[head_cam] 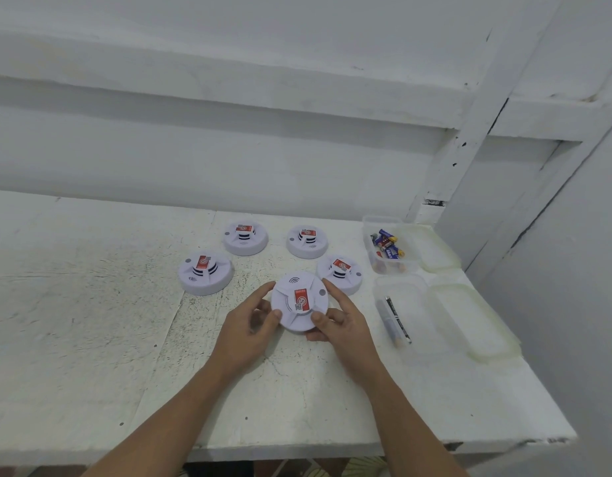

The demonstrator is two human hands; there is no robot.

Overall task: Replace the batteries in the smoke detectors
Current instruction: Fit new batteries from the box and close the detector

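Observation:
A white round smoke detector with a red label is held just above the white table. My left hand grips its left rim with thumb and curled fingers. My right hand grips its right rim the same way. Several more detectors with red labels lie behind it, at the left, back left, back right and right.
A clear plastic tub with several blue batteries stands at the back right, its lid beside it. A nearer clear tub holds a few dark batteries, with a lid to its right. Walls close the back and right.

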